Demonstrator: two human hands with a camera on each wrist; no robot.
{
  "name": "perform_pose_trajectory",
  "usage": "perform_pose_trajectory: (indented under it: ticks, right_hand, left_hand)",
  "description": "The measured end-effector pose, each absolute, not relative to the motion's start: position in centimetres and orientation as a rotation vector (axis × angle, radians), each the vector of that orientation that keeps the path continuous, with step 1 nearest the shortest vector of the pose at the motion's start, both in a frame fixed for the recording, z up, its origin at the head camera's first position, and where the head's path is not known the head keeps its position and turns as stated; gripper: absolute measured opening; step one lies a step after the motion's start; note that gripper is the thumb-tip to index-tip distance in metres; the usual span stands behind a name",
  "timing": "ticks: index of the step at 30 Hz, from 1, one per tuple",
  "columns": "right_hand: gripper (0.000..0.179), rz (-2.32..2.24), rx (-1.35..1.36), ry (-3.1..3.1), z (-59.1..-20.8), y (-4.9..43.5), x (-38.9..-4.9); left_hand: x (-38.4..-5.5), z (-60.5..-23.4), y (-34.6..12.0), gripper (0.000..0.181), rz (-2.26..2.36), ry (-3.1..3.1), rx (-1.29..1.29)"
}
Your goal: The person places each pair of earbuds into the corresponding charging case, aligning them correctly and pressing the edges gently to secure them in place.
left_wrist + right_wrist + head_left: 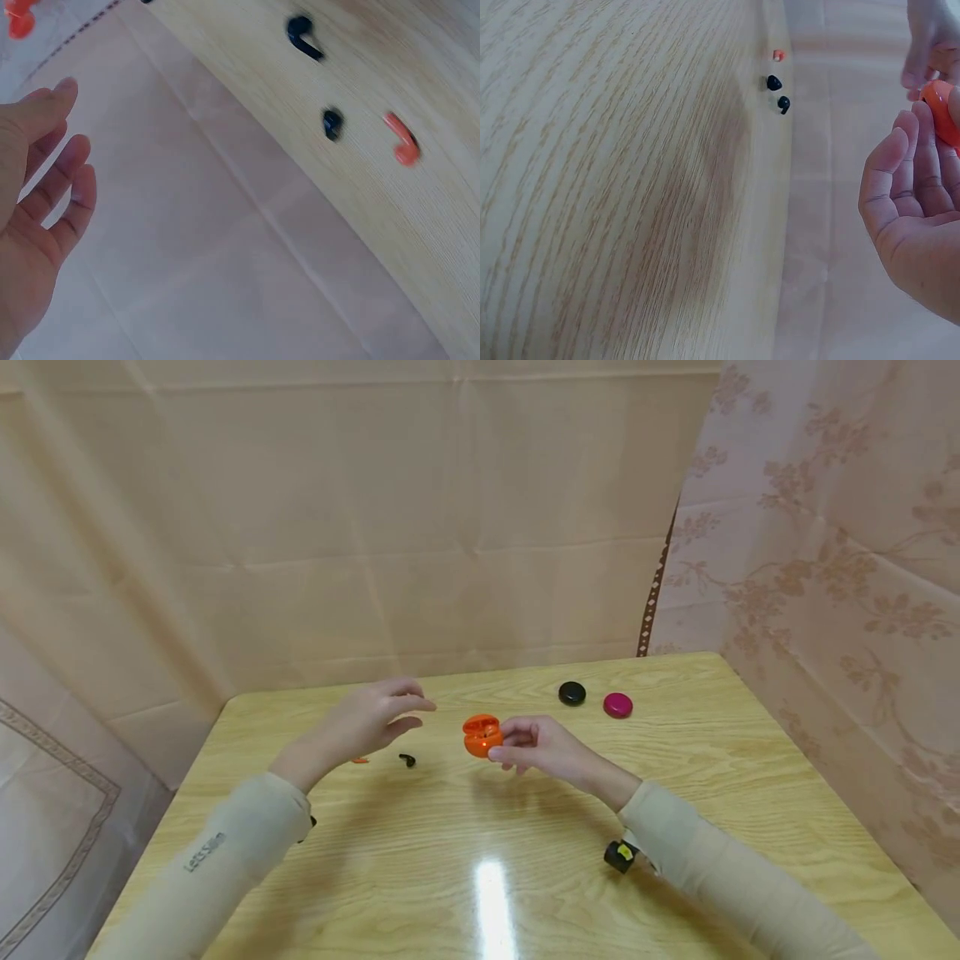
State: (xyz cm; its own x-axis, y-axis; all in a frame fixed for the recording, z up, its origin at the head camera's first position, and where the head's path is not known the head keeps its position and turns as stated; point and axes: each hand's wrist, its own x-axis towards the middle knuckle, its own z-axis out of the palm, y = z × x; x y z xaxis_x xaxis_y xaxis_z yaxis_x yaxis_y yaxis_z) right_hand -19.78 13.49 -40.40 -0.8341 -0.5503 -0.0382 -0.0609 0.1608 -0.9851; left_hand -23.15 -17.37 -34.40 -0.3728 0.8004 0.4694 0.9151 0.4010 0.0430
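Observation:
My right hand holds an orange earbud case above the table, thumb on the near side and fingers behind. The lid of the case is raised. To the left of the case hovers my left hand, its fingers loosely bent and nothing between them. Below the left hand lie a black earbud and an orange earbud, the latter partly hidden by that hand. The left wrist view shows a second black earbud on the wood between the other two.
A round black case and a round magenta case sit toward the back right of the wooden table. Beige cloth hangs behind the far edge, and flowered cloth hangs on the right.

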Motion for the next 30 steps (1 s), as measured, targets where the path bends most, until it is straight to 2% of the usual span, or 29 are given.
perform_pose_trajectory:
  ticks: [18,30]
  right_hand:
    - [0.030,-1.714,-0.566,2.077,-40.5,13.4,-20.0]
    - [0.036,-1.715,-0.517,2.041,-40.7,13.7,-20.0]
  left_hand:
    - [-23.8,-36.5,-23.1,0.038,-0.258,-3.079,-1.192]
    - [-24.1,-40.2,-25.6,0.023,-0.323,-3.144,-1.121]
